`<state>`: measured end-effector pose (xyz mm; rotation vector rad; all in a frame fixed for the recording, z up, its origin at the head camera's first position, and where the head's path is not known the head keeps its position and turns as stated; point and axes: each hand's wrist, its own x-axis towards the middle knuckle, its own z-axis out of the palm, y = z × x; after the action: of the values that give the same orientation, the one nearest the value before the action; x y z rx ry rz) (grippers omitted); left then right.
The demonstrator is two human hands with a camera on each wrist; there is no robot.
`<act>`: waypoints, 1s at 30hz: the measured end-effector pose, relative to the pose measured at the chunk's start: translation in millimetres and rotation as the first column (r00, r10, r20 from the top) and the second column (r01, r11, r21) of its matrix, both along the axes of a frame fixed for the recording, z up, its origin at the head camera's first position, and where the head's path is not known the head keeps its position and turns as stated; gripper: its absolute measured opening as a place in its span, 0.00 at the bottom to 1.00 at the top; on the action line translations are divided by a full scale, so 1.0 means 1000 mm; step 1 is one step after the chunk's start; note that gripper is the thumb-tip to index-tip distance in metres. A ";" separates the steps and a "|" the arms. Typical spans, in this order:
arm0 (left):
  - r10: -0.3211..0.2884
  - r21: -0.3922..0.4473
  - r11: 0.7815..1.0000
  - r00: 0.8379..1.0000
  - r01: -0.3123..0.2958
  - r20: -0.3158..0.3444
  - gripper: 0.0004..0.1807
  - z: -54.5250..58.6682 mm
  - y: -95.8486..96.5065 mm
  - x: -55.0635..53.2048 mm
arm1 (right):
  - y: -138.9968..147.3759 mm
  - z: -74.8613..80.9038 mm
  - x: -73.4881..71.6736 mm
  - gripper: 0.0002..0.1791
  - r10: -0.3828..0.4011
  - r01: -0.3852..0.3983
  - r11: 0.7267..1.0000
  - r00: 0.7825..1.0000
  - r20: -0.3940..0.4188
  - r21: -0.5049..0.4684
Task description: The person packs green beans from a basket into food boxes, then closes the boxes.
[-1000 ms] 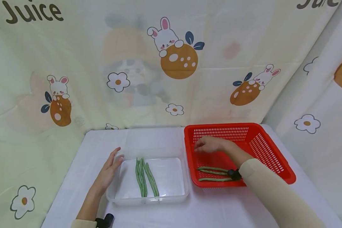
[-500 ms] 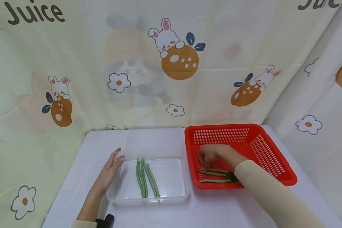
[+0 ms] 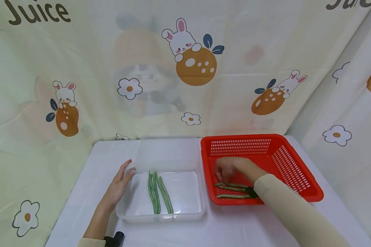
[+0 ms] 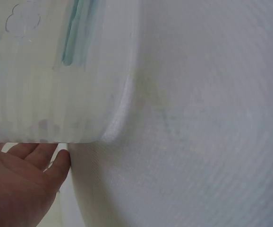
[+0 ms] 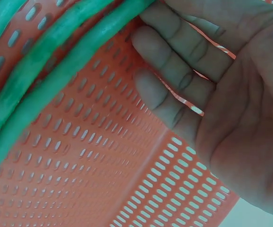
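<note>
In the head view my left hand (image 3: pixel 115 189) rests against the left side of a clear plastic box (image 3: pixel 190 216), fingers extended. The left wrist view shows that hand (image 4: pixel 21 187) beside the box wall. Several green beans (image 3: pixel 154 195) lie lengthwise inside the box. My right hand (image 3: pixel 230 168) reaches down into a red plastic basket (image 3: pixel 300 164) and pinches the left end of a green bean (image 3: pixel 239 185). In the right wrist view the bean (image 5: pixel 75 71) runs up to the fingertips; the pinch itself is partly cut off. Another bean (image 3: pixel 232 196) lies nearer the basket's front.
Box and basket stand side by side on a white-covered table (image 3: pixel 222 226). A printed curtain (image 3: pixel 142 120) hangs behind, and another covers the right side. Dark straps with small devices (image 3: pixel 114 239) sit on both wrists.
My right hand has come down and slightly toward the front of the basket, from above its floor to the end of a green bean. The left hand has stayed at the box.
</note>
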<state>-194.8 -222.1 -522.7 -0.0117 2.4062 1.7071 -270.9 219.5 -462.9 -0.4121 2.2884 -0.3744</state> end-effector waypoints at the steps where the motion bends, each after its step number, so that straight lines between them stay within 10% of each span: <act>1: -0.001 0.001 1.000 1.000 0.001 0.003 0.35 0.000 0.000 0.000 | 0.000 0.001 0.001 0.10 0.005 -0.005 1.000 1.000 0.002 -0.003; 17: 0.000 0.002 1.000 1.000 0.000 0.013 0.35 0.000 0.000 0.000 | 0.012 0.012 -0.006 0.06 -0.038 0.049 0.972 0.998 0.050 -0.231; 30: 0.001 -0.007 1.000 1.000 -0.001 0.012 0.34 -0.001 0.000 -0.001 | 0.012 0.031 -0.009 0.11 -0.078 0.022 0.920 0.989 -0.129 -0.391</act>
<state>-195.5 -221.6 -523.3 -0.0235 2.4040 1.6940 -280.2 231.3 -431.6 -0.5945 2.3638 -0.8591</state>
